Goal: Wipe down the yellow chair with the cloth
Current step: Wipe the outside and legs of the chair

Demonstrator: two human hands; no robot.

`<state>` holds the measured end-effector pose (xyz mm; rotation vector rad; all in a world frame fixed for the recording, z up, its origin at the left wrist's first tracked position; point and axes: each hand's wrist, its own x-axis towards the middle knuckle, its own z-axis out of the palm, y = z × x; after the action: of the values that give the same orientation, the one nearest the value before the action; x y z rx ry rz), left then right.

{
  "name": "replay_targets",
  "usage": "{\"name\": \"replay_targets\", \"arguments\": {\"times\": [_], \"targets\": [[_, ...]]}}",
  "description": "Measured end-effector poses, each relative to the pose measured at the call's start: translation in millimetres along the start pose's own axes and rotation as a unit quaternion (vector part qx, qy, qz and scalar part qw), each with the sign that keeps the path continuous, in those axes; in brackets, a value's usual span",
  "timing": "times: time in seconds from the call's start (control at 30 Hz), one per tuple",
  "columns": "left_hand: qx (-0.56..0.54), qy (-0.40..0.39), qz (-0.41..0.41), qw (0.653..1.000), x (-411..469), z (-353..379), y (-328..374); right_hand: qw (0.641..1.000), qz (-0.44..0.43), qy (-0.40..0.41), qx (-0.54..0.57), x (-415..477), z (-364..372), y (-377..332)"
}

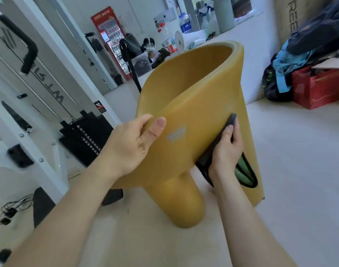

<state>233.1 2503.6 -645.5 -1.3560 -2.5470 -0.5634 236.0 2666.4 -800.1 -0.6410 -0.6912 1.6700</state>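
The yellow chair (195,105) is a moulded plastic shell, tilted on the pale floor with a thick rounded leg at the bottom. My left hand (132,143) grips the near edge of the shell, thumb on the outer face next to a small grey label. My right hand (227,151) presses a dark cloth (214,149) flat against the chair's outer surface, to the right of the label. The cloth's lower end hangs below my palm, with a green patch showing beside my wrist.
A white gym machine with a black weight stack (83,135) stands close on the left. Cables (8,211) lie on the floor at lower left. A red bag (317,87) and piled clothes sit at right. A cluttered counter (241,33) runs behind the chair.
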Motion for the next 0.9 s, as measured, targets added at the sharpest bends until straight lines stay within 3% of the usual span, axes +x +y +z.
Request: {"name": "replay_targets", "arguments": {"times": [0.07, 0.27, 0.37, 0.5, 0.57, 0.63, 0.73, 0.83, 0.9], "targets": [[0.020, 0.031, 0.002, 0.999, -3.5, 2.3, 7.3, 0.998, 0.049, -0.030, -0.004, 5.3, -2.9, -1.7], [0.073, 0.068, 0.001, 0.995, 4.4, 16.7, 33.0, 0.993, 0.090, -0.065, -0.040, 24.2, -1.5, -21.4], [0.095, 0.073, 0.010, 0.993, 20.9, 24.5, 46.7, 0.999, 0.004, -0.044, -0.009, -3.3, 3.7, -35.5], [0.090, 0.050, 0.031, 0.994, 32.6, 28.1, 53.0, 0.983, -0.178, -0.040, -0.032, -17.4, 12.2, -50.6], [0.099, 0.040, 0.084, 0.991, 44.0, 33.9, 59.0, 0.988, -0.145, -0.029, -0.052, 19.0, 11.9, -42.1], [0.107, 0.038, 0.132, 0.985, 60.3, 43.1, 66.5, 0.997, -0.045, -0.027, -0.062, 49.3, 5.9, -37.5], [0.096, 0.042, 0.150, 0.983, 76.5, 50.6, 75.3, 0.999, 0.033, -0.022, -0.028, 22.4, -2.9, -33.1], [0.062, 0.052, 0.156, 0.984, 74.7, 52.8, 73.5, 0.999, 0.021, -0.016, 0.019, -56.8, -4.1, -36.4], [0.036, 0.048, 0.152, 0.987, 72.3, 52.9, 71.1, 1.000, -0.012, -0.009, 0.001, -58.6, -0.8, -37.8]]}}
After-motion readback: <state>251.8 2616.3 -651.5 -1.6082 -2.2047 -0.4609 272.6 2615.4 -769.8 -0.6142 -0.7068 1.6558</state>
